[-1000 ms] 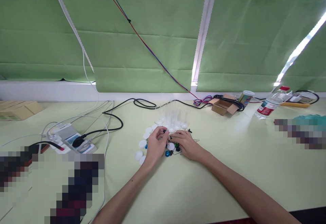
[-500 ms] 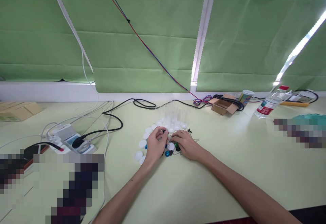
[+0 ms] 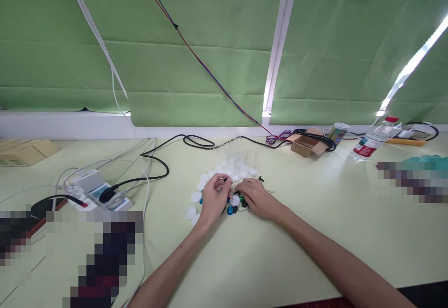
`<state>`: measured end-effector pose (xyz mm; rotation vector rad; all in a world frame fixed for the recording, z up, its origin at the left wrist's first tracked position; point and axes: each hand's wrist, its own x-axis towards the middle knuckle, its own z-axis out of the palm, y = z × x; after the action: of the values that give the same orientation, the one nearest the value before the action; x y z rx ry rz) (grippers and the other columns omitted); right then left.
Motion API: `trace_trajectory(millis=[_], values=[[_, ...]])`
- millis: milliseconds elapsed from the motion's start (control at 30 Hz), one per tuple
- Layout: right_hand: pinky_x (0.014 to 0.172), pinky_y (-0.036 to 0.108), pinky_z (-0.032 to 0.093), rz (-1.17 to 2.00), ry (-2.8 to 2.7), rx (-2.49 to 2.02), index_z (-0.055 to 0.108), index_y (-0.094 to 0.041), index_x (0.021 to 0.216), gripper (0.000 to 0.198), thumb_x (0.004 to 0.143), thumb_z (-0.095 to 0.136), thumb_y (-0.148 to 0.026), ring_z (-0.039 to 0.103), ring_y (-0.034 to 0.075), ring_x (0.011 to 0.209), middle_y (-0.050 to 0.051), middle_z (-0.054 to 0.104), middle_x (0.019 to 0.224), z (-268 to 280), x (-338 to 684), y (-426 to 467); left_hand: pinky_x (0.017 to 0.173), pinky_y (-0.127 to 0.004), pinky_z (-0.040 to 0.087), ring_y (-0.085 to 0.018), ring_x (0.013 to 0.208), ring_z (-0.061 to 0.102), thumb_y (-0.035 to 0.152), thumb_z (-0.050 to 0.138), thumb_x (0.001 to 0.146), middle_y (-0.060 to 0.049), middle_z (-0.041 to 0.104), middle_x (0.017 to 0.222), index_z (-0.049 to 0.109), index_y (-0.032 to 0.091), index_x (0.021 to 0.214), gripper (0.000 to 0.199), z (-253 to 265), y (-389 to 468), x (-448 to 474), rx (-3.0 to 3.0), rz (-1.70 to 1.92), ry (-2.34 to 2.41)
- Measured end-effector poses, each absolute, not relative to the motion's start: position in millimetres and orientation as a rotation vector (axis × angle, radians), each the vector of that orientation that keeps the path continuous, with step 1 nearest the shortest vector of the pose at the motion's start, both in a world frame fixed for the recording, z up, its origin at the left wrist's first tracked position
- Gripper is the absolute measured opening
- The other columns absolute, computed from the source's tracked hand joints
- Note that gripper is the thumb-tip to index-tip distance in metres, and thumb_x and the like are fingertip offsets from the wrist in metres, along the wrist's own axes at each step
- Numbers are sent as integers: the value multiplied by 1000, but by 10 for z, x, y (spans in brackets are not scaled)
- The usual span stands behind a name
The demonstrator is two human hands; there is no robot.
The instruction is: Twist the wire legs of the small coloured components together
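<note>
Left of both hands, round white caps (image 3: pixel 191 213) lie on the table (image 3: pixel 168 233); they look like thin plastic, light and fairly stiff, best lifted by the rim. Next comes the left hand (image 3: pixel 216 198), thumb and forefinger pinched on a small dark piece (image 3: pixel 226 180) over the parts. That piece is probably light and hard, small enough to slip, so a grip on its sides suits it; the fingers cover most of it, and its shape cannot be made out. Between the hands sits a blue piece (image 3: pixel 230 210), smooth-looking and likely to roll if nudged. Behind, clear tubes (image 3: pixel 238 154) stand upright, seemingly light and apt to topple; their outlines fade against the pale background, too faint to count. Farther right, a green piece (image 3: pixel 241 199) shows beside the right hand (image 3: pixel 255 196), whose fingers curl down into the clutter; whether their tips close on anything, I cannot tell. Just beyond its knuckles lies a black part (image 3: pixel 261 178), its detail too small to read.
</note>
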<state>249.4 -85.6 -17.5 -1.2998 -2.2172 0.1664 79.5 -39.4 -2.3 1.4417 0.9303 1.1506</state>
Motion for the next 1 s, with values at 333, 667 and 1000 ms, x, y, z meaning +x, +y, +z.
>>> trace_trajectory(millis=[333, 667, 1000], values=[[88, 36, 40, 144, -2174, -1302, 60, -20, 101, 16, 98, 45, -18, 56, 21, 96, 7, 65, 98, -180, 2496, -833, 54, -25, 48, -12, 50, 57, 40, 65, 80, 2, 59, 62, 57, 19, 90, 25, 1, -411, 797, 1434, 1142, 929], [85, 37, 41, 145, -2131, -1296, 63, -20, 93, 7, 93, 57, -17, 58, 22, 91, 6, 66, 90, -237, 2527, -798, 53, -25, 48, -13, 50, 58, 40, 65, 80, 2, 60, 63, 57, 19, 89, 25, -16, -396, 795, 1424, 1146, 929], [86, 36, 42, 161, -2140, -1317, 62, -19, 95, 7, 89, 62, -15, 57, 21, 92, 6, 65, 91, -238, 2518, -801, 52, -24, 48, -12, 50, 57, 40, 66, 80, 2, 60, 62, 57, 19, 89, 25, -31, -401, 801, 1426, 1139, 920]])
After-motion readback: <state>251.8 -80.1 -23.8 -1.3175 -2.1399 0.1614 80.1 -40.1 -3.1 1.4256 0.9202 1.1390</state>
